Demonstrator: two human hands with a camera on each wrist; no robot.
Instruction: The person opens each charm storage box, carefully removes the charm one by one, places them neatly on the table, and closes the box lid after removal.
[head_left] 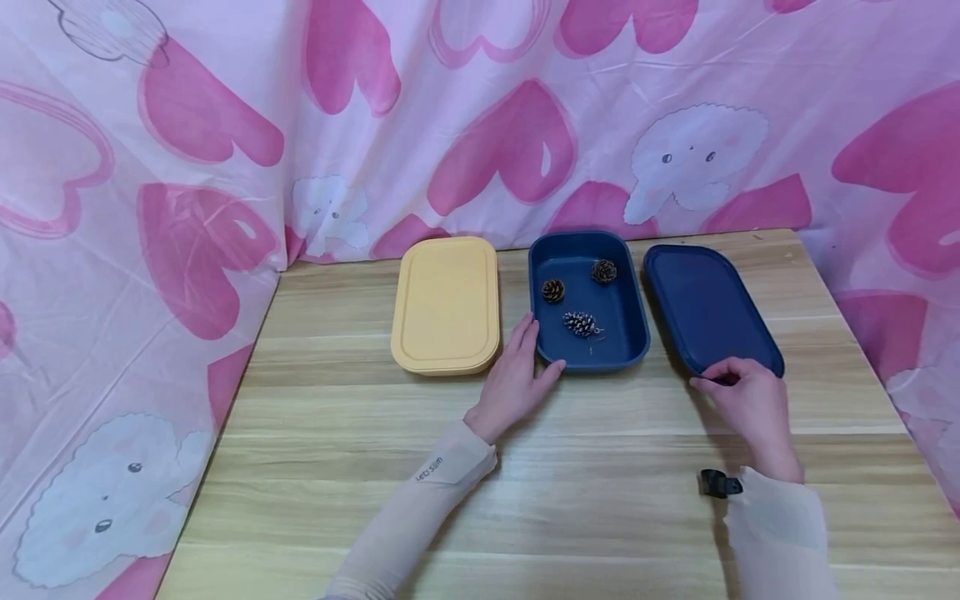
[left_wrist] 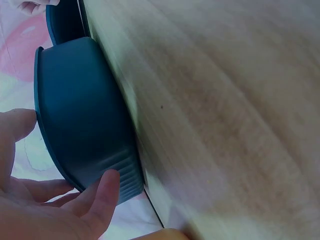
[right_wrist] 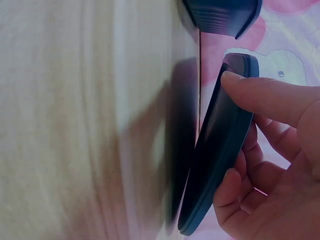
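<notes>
A dark blue box (head_left: 592,354) lies uncovered, holding two round pinecones (head_left: 552,290) and a longer, pale-tipped pinecone (head_left: 580,324). My left hand (head_left: 516,385) rests at its near left corner, fingers along the left side and thumb at the front rim. Seen from the left wrist, the fingers (left_wrist: 107,192) touch the box's ribbed wall (left_wrist: 85,115). To the right, my right hand (head_left: 750,400) pinches the near edge of a dark blue lid (head_left: 712,308). In the right wrist view the lid (right_wrist: 215,145) stands tilted over its shadow, thumb on one face and fingers on the other.
Left of the blue box stands a yellow lidded box (head_left: 446,304). A small black clip-like piece (head_left: 720,483) shows beside the right sleeve. The wooden table (head_left: 600,500) reaches back to a pink heart-patterned curtain (head_left: 502,142).
</notes>
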